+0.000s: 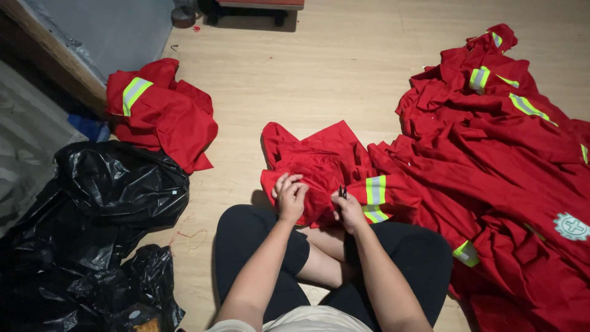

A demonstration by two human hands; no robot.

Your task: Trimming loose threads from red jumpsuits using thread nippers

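— Sitting cross-legged on the wooden floor [344, 67], a person is seen from above, and a red work garment [319, 163] is held over the lap and the boards in front of the knees.

— How is each grip set?

— The left hand [290, 198] is closed into a fist on a bunched fold of the red cloth. The right hand [350, 212] is closed around a small dark tool [342, 192], whose tip is pointed up against the fabric; what kind of tool it is cannot be told.

— What marks the garment?

— A reflective band [375, 198] in grey and yellow-green is seen on the sleeve just beside the right hand.

— And around it?

— A large heap of red garments [510, 166] with the same bands is spread on the floor to the right, touching the held piece. A smaller folded pile of red garments [161, 117] is laid to the upper left, well apart. Black plastic bags [98, 215] are crumpled at the left, near the left knee. Loose thread [193, 237] is scattered on the boards between the bags and the leg.
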